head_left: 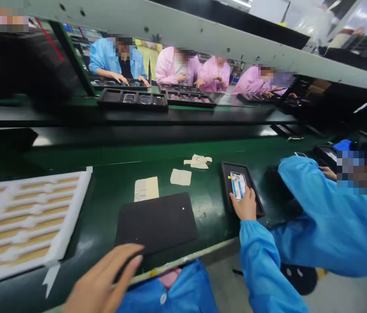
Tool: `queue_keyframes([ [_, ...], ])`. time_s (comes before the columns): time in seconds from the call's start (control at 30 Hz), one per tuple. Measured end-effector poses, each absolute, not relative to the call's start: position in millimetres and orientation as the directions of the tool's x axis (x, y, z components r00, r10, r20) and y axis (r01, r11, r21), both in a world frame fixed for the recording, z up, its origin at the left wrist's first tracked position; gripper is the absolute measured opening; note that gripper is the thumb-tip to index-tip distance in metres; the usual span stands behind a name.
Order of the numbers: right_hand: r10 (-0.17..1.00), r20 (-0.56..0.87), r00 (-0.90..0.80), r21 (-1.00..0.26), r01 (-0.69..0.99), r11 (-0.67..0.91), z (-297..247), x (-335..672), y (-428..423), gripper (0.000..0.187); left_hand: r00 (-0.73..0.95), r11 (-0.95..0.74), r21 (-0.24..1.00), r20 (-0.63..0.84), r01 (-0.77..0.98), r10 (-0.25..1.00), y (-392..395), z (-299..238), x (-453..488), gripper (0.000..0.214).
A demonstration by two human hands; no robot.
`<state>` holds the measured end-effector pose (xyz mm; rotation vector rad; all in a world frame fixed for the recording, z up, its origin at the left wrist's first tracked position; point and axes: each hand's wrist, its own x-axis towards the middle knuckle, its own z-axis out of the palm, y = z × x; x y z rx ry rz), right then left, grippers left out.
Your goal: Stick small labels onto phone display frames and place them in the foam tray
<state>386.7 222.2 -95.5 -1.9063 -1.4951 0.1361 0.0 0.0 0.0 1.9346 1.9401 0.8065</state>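
My right hand (246, 205), in a blue sleeve, reaches into a black tray (225, 182). Its thumb and fingers grip the lower end of a phone (237, 181) with a white and blue face, which lies in the tray. My left hand (105, 278) hovers at the table's front edge, thumb and fingers apart, holding nothing. Just beyond it a dark flat mat (157, 221) lies on the green table. A cream paper with a barcode label (146, 189) touches or nearly touches the mat's far edge.
At left is a white-railed rack (36, 208) with tan slots. Beyond the mat lie a cream sheet (180, 177) and crumpled paper (199, 161). A co-worker in blue (316, 208) sits close on my right. Across a raised shelf (190, 115), several people work at black trays (133, 100).
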Motion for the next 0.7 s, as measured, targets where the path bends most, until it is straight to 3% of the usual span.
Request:
queue_keyframes([
  [0.07, 0.882, 0.321, 0.344, -0.593, 0.800, -0.096, -100.7, 382.6, 224.8, 0.075, 0.143, -0.167, 0.683, 0.093, 0.711, 0.985, 20.3, 0.0, 28.5, 0.029],
  [0.17, 0.859, 0.325, 0.395, -0.640, 0.761, -0.107, -92.0, 386.6, 219.8, 0.079, 0.306, -0.149, 0.837, -0.023, 0.526, 0.952, 42.8, 0.0, 65.2, 0.026],
  [0.3, 0.847, 0.306, 0.434, -0.752, 0.656, -0.065, -61.2, 360.0, 180.6, 0.088, 0.256, 0.121, 0.981, -0.158, 0.151, 0.954, 56.6, -14.5, 96.4, 0.038],
  [0.43, 0.940, 0.300, 0.161, -0.850, 0.493, 0.186, -44.6, 280.5, 100.7, 0.072, 0.152, 0.233, 0.907, -0.190, -0.351, 0.970, 66.3, -35.5, 119.1, 0.073],
  [0.5, 0.945, 0.325, -0.033, -0.810, 0.506, 0.296, -45.3, 252.0, 78.4, 0.061, -0.017, 0.207, 0.863, -0.242, -0.460, 0.970, 68.6, -43.3, 121.1, 0.076],
  [0.57, 0.928, 0.360, -0.093, -0.756, 0.554, 0.348, -49.5, 248.7, 81.8, 0.050, -0.177, 0.187, 0.851, -0.307, -0.490, 0.935, 67.2, -49.7, 112.1, 0.074],
  [0.63, 0.898, 0.438, 0.041, -0.668, 0.683, 0.295, -55.4, 269.6, 104.3, 0.050, -0.231, 0.190, 0.840, -0.345, -0.508, 0.910, 61.9, -55.8, 93.8, 0.073],
  [0.7, 0.844, 0.509, 0.169, -0.488, 0.864, 0.121, -63.1, 300.8, 132.3, 0.060, -0.219, 0.201, 0.830, -0.357, -0.520, 0.908, 53.9, -61.7, 72.4, 0.074],
])
